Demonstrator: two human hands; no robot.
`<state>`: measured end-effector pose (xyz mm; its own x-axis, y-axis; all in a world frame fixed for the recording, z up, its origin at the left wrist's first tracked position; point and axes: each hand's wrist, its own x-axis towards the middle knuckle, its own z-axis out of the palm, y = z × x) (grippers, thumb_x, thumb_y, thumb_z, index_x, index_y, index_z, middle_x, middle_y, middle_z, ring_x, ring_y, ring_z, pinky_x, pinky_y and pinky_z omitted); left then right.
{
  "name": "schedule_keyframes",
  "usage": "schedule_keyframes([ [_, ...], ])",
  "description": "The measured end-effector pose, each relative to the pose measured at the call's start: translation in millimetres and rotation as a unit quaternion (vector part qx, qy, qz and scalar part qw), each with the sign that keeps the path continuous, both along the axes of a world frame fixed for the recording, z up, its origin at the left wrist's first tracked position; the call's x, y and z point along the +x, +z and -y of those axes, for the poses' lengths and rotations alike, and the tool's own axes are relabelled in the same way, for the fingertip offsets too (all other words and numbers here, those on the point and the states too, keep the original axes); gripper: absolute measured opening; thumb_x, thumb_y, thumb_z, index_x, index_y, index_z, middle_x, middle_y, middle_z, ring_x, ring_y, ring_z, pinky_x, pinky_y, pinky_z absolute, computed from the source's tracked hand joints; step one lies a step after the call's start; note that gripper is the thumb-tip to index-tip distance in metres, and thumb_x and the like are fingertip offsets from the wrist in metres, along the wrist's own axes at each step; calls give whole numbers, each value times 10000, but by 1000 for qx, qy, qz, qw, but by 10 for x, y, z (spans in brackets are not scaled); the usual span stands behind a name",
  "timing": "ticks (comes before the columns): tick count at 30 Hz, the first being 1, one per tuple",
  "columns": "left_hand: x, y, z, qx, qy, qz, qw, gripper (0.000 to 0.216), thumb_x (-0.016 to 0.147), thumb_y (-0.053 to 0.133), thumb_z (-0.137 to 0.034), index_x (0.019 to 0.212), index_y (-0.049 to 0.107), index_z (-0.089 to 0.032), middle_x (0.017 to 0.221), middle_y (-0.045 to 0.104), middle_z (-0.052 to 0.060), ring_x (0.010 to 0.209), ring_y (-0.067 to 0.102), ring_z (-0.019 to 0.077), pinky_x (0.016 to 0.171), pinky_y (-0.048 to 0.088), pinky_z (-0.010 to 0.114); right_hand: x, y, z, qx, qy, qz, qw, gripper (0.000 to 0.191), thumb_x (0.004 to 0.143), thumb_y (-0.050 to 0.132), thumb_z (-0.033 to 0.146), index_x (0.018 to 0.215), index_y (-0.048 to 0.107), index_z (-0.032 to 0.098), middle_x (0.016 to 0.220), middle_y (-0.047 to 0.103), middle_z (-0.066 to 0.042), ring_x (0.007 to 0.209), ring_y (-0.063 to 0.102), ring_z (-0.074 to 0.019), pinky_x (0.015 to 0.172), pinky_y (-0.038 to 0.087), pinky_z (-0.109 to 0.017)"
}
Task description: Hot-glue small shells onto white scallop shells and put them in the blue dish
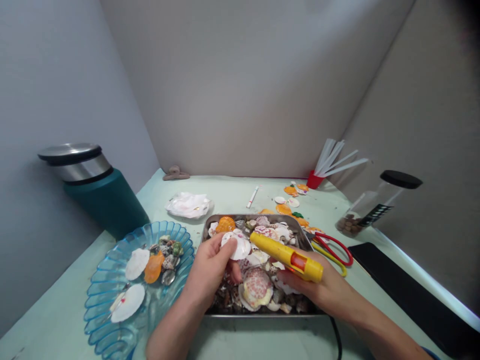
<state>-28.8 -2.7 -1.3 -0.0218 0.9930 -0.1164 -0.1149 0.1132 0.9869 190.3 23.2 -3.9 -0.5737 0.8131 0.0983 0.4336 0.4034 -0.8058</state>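
Note:
My left hand [208, 272] is closed on a white scallop shell [237, 245], holding it above a metal tray [262, 314] full of mixed seashells. My right hand [318, 290] grips a yellow glue gun [288, 257] with an orange trigger part. Its nozzle points left and reaches the edge of the white shell. A black cord runs down from under my right wrist. A large pink-speckled shell [258, 290] lies in the tray between my two hands.
A blue glass bowl [103, 295] at left holds white, orange and small dark shells. A teal steel-lidded bin [97, 187] stands behind it. Red-handled scissors [335, 245], a black-lidded jar [375, 207], a red cup of glue sticks [318, 177], loose shells and a black pad [408, 295] lie to the right.

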Motion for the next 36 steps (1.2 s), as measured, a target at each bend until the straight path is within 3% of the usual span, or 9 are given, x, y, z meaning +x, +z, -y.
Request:
schedule_keyframes([
  [28,19,-11,-3,7,-45,-37,998,261,825,535,-415,732,522,-171,393,535,-42,350,454,79,431,355,169,-29,32,23,16,21,-3,1000,238,875,556,407,948,614,188,846,644,-15,730,571,-178,672,458,-273],
  [36,18,-3,0,-1,-1,-34,999,231,823,529,-392,753,511,-172,380,523,-50,338,443,73,412,330,160,-20,23,11,31,10,-6,999,233,878,537,412,953,639,216,838,656,-20,709,579,-194,647,477,-300],
])
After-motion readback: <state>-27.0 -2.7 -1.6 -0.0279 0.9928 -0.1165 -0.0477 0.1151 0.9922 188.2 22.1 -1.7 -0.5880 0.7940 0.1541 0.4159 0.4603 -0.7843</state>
